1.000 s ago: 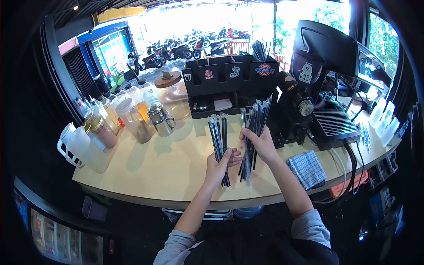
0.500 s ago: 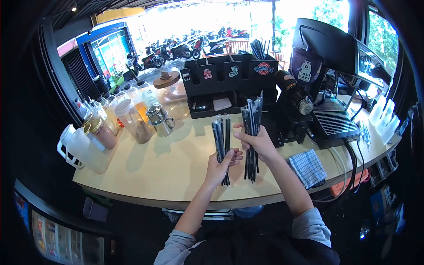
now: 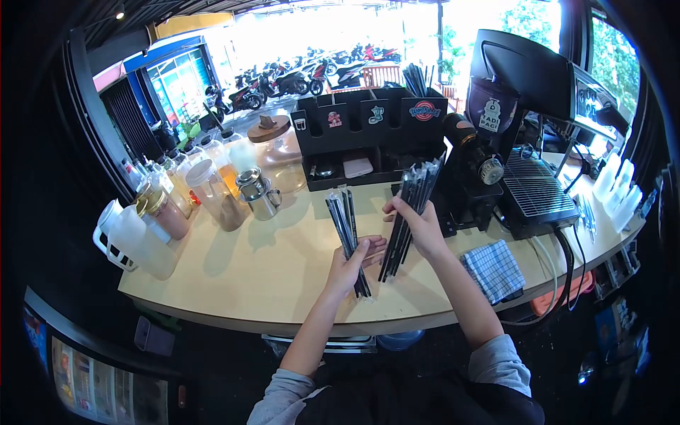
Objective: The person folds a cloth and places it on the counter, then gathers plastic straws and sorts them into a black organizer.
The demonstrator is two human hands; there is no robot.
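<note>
A small bundle of wrapped black straws leans to the left in my left hand, held under the thumb with the other fingers stretched out to the right. Close beside it, my right hand is closed round a thicker bundle of black straws in clear wrappers, its top tilted to the right. Both bundles are over the wooden counter, their lower ends near its front half. The two bundles are apart from each other.
Behind my hands stands a black organizer with more straws in it. Jars, bottles and a pitcher line the left side. On the right are a coffee grinder, an espresso machine and a checked cloth.
The right bundle has tipped to the right at its top, its lower end swinging left. My left bundle now leans more to the left, and its straws have fanned slightly.
</note>
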